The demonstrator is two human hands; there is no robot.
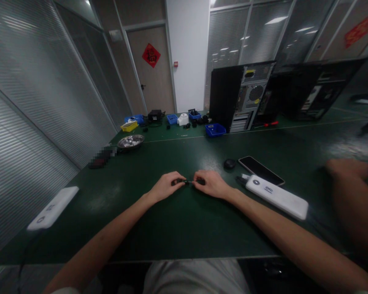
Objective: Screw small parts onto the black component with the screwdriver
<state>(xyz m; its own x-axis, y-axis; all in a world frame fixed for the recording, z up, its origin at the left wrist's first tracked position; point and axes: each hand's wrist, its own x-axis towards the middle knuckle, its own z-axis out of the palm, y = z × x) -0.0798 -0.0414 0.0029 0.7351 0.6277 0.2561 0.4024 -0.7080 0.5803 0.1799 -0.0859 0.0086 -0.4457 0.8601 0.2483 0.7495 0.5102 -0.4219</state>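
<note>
My left hand (167, 185) and my right hand (209, 183) meet over the middle of the green table (184, 220). Both are closed in a pinch on a small black part (187, 182) that spans the gap between them, too small to name. The left fingers grip its left end and the right fingers its right end. A small black round object (230, 163) lies just beyond my right hand.
A white power bank (277, 196) and a black phone (260, 170) lie to the right. Another white power bank (53, 207) is at the left edge. A metal bowl (130, 141), blue bins (215, 129) and computer towers (241, 96) stand farther back. Another person's arm (352, 196) rests at right.
</note>
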